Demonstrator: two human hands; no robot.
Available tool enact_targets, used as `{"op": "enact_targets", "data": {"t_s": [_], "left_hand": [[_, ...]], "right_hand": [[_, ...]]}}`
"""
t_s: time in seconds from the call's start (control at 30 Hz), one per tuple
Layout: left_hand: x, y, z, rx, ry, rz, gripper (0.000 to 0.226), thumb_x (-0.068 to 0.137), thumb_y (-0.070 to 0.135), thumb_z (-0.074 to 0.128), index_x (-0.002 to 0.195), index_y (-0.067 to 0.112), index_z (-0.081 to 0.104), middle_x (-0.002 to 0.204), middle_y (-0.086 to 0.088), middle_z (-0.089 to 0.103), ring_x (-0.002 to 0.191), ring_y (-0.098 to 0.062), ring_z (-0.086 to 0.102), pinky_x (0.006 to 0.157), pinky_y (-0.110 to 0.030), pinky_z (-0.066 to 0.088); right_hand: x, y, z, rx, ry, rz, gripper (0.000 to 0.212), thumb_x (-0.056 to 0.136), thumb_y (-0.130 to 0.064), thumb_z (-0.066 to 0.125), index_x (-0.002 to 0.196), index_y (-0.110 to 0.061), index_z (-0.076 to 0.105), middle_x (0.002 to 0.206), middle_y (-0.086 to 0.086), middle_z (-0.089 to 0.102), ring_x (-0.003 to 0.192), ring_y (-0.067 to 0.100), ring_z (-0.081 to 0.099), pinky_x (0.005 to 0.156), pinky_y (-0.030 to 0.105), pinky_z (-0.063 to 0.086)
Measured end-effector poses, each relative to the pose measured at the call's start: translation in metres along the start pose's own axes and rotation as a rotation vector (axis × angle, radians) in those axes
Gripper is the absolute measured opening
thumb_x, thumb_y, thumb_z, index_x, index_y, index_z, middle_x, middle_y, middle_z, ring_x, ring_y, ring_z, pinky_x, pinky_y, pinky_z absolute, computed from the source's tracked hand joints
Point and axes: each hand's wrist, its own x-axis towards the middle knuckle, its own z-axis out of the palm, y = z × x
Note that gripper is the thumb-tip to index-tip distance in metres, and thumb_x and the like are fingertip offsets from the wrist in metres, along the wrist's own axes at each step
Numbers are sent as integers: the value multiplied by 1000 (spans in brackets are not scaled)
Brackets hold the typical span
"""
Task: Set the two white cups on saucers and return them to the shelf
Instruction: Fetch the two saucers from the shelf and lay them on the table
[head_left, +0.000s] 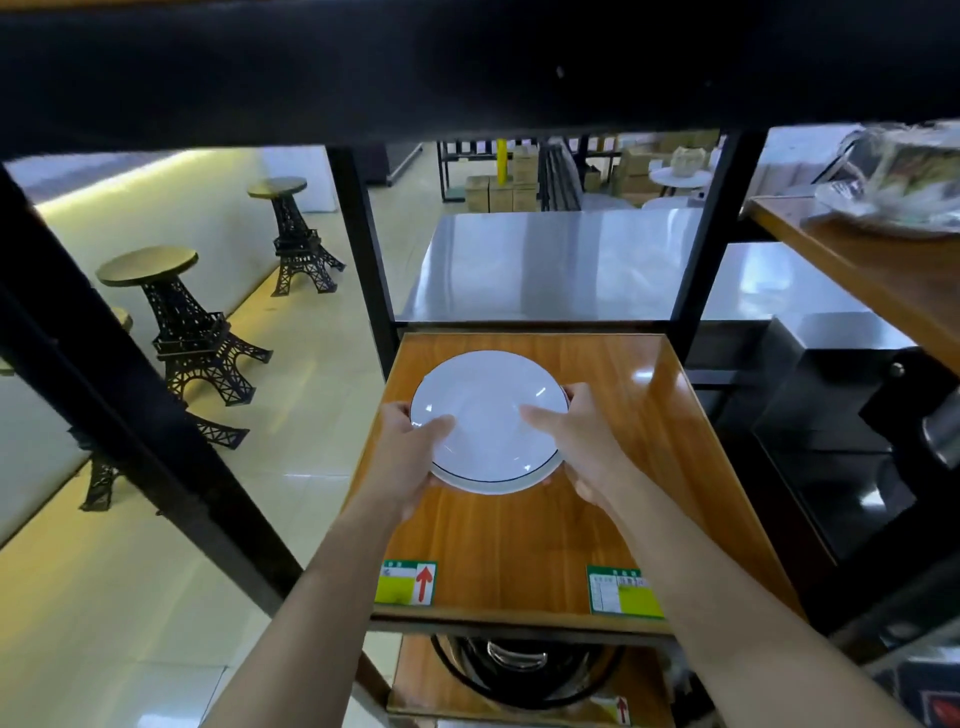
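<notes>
Two stacked white saucers (488, 415) with thin dark rim lines are held over the wooden shelf board (524, 540). My left hand (410, 457) grips the stack's left edge, thumb on top. My right hand (576, 441) grips the right edge, thumb resting on the upper saucer. Whether the stack touches the board I cannot tell. No white cup is in view.
Black shelf posts (363, 260) frame the board, and a dark shelf spans overhead. A wooden shelf at upper right carries wrapped glassware (904, 176). A pot (519, 670) sits on the shelf below. Eiffel-tower stools (192, 332) stand on the tiled floor at left. A steel table (561, 260) lies behind.
</notes>
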Motion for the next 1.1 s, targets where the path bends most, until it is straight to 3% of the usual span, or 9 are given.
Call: {"op": "enact_targets", "data": {"t_s": [0.1,0.23,0.4,0.5,0.57,0.67,0.8,0.97,1.1], "left_hand": [[-17,-4,-1,-5,-27,12,25,86,14,60,93,27,39,103,-3,55,91,-24,60,50,-30,56],[-46,-6,-2,-54,-83,19,25,86,12,60,98,22,41,103,-2,56,92,-22,59,62,-35,56],[-96,-8,-5,0,-179,13,29,87,16,59,108,18,39,98,0,56,84,-19,57,59,-35,51],[-130,-11,-8,-41,-263,-7,25,87,12,59,102,21,41,99,3,56,91,-21,57,75,-44,51],[-154,-17,-6,-44,-302,3,24,87,9,59,95,23,41,98,3,57,86,-18,59,67,-38,54],[-190,-24,7,-6,-400,-35,31,87,11,59,110,17,38,103,0,56,86,-16,59,50,-25,52],[-237,-35,49,54,-573,-68,34,88,11,58,112,20,36,106,2,55,93,-18,57,59,-29,49],[-313,-50,107,130,-774,-58,26,88,12,58,99,26,39,105,1,56,89,-19,59,52,-26,51],[-387,-70,153,237,-940,-47,35,89,12,57,115,19,35,118,-13,54,102,-32,59,70,-47,56]], "right_hand": [[-23,5,-3,29,36,-23,38,80,-22,67,106,-22,39,100,1,56,89,19,61,43,21,48],[-63,9,-6,24,104,-43,39,80,-24,66,107,-22,39,105,5,57,93,24,62,36,19,44],[-128,15,-13,56,223,-119,33,80,-19,67,100,-23,41,101,-2,57,90,14,57,61,26,47],[-173,26,-14,100,305,-135,31,80,-16,66,95,-25,41,97,-6,57,88,12,56,63,27,47],[-205,33,-17,123,359,-116,31,81,-16,65,98,-24,41,97,-5,56,86,11,57,57,25,50],[-255,42,-33,112,478,-82,29,84,-19,63,100,-24,40,96,-5,54,87,14,55,57,25,49],[-325,55,-70,149,669,-92,29,83,-14,63,99,-21,40,94,-5,53,92,19,54,68,30,49],[-414,74,-119,229,876,-108,27,83,-10,64,87,-25,42,92,-6,56,80,11,57,45,16,47],[-496,97,-161,244,1072,-96,28,79,-7,66,96,-15,45,98,2,58,90,24,60,77,38,51]]}}
